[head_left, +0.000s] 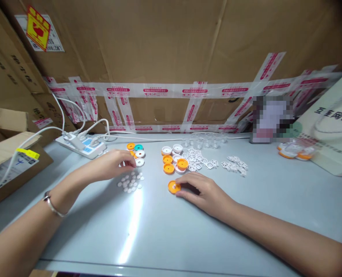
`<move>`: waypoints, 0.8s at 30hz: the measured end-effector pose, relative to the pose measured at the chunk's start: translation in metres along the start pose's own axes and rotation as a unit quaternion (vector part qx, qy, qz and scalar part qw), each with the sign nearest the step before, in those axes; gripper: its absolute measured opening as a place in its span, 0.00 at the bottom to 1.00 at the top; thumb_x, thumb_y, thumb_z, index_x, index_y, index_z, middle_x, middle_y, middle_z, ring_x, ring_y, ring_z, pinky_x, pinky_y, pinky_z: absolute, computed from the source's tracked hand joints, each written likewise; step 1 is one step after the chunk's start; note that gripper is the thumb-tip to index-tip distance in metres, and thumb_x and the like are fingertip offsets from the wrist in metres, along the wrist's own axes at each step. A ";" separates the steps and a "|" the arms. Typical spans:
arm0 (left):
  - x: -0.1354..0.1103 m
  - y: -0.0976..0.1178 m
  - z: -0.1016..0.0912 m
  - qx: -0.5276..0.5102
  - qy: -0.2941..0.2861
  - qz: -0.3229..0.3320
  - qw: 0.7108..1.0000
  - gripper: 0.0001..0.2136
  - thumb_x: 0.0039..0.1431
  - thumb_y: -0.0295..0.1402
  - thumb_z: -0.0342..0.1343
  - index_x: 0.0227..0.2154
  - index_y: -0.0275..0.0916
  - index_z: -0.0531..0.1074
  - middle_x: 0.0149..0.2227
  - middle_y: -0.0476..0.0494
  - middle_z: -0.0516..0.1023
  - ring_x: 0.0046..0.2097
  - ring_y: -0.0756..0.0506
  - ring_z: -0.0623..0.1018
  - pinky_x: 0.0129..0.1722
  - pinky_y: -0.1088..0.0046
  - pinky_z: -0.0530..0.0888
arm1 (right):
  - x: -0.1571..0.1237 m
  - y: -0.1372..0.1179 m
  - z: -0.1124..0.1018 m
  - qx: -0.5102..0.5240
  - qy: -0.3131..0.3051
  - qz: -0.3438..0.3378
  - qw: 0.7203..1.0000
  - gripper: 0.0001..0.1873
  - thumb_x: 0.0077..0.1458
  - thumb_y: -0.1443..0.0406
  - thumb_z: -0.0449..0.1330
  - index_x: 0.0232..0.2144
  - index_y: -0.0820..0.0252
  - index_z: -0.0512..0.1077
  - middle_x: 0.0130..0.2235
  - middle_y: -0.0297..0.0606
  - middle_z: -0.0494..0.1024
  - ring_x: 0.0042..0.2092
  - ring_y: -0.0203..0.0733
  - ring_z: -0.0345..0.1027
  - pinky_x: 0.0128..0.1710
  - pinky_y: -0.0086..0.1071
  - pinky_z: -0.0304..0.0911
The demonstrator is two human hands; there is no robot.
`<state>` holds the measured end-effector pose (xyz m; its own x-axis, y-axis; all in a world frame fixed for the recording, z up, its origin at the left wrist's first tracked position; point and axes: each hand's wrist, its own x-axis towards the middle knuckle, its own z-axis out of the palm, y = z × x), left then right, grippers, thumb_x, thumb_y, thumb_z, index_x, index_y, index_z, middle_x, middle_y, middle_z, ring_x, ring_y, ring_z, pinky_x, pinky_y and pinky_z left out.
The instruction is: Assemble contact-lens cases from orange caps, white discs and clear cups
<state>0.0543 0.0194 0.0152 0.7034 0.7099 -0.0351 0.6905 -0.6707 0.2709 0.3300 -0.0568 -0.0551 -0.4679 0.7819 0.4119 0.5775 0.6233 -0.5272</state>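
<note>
My right hand rests on the grey table, its fingertips pinching an orange round cap that lies flat. My left hand hovers just above a scatter of small white discs, fingers curled together near a white cap; what they hold, if anything, is hidden. A silver bracelet is on my left wrist. Orange, white and teal caps sit behind the left hand. More orange and white caps stand beyond the right hand.
White flower-shaped plastic pieces lie right of centre, clear small cups behind them. A white power strip with cables sits at the back left. Cardboard boxes flank the left; a taped cardboard wall stands behind. A white bag is at the right.
</note>
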 end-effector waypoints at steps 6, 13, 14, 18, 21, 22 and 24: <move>0.003 -0.008 0.010 -0.027 -0.059 -0.037 0.997 0.07 0.53 0.31 0.51 0.31 0.40 0.75 0.31 0.49 0.77 0.33 0.50 0.75 0.31 0.79 0.67 | 0.001 -0.001 0.000 0.005 0.000 0.003 1.000 0.05 0.52 0.66 0.58 0.34 0.57 0.71 0.34 0.36 0.78 0.36 0.38 0.70 0.37 0.31 0.66; 0.007 -0.007 0.012 -0.005 -0.057 -0.059 0.997 0.07 0.53 0.32 0.51 0.29 0.40 0.75 0.29 0.49 0.78 0.31 0.50 0.75 0.30 0.79 0.66 | 0.000 0.000 0.001 0.008 0.007 -0.006 1.000 0.05 0.52 0.66 0.59 0.34 0.58 0.71 0.35 0.37 0.78 0.37 0.39 0.70 0.37 0.32 0.66; 0.007 -0.007 0.011 -0.001 -0.056 -0.051 0.997 0.08 0.54 0.32 0.51 0.30 0.40 0.75 0.30 0.49 0.79 0.31 0.50 0.75 0.30 0.79 0.66 | 0.000 0.000 0.001 0.009 0.008 -0.007 1.000 0.05 0.52 0.66 0.59 0.34 0.58 0.71 0.35 0.37 0.78 0.37 0.39 0.70 0.37 0.32 0.66; 0.006 -0.007 0.011 0.010 -0.032 0.003 0.999 0.09 0.54 0.31 0.51 0.29 0.41 0.76 0.29 0.49 0.79 0.29 0.50 0.75 0.30 0.80 0.66 | 0.001 0.001 0.001 0.012 0.010 -0.004 1.000 0.06 0.52 0.67 0.59 0.35 0.58 0.71 0.35 0.38 0.78 0.37 0.39 0.70 0.37 0.33 0.66; 0.005 -0.009 0.013 0.021 -0.020 0.035 0.999 0.08 0.54 0.31 0.51 0.29 0.41 0.76 0.28 0.49 0.78 0.29 0.51 0.75 0.31 0.80 0.67 | 0.001 0.001 0.001 0.011 0.010 -0.007 1.000 0.06 0.52 0.66 0.59 0.35 0.58 0.71 0.34 0.38 0.78 0.37 0.39 0.70 0.37 0.33 0.66; 0.005 -0.010 0.013 0.024 -0.018 0.041 0.999 0.08 0.54 0.30 0.51 0.29 0.41 0.76 0.28 0.49 0.78 0.29 0.51 0.74 0.31 0.80 0.67 | 0.001 0.000 0.001 0.012 0.010 -0.008 1.000 0.06 0.52 0.66 0.59 0.35 0.58 0.71 0.35 0.38 0.78 0.37 0.39 0.70 0.38 0.33 0.66; 0.005 -0.011 0.016 0.029 -0.009 0.048 0.998 0.08 0.53 0.29 0.51 0.28 0.41 0.76 0.27 0.48 0.77 0.28 0.51 0.74 0.32 0.79 0.67 | 0.001 0.001 0.001 0.016 0.009 -0.011 1.000 0.07 0.52 0.66 0.59 0.37 0.58 0.71 0.35 0.38 0.78 0.38 0.39 0.70 0.38 0.33 0.66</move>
<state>0.0532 0.0270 -0.0032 0.7695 0.6380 -0.0286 0.6277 -0.7472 0.2183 0.3293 -0.0559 -0.0558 -0.4681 0.7682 0.4368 0.5457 0.6401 -0.5408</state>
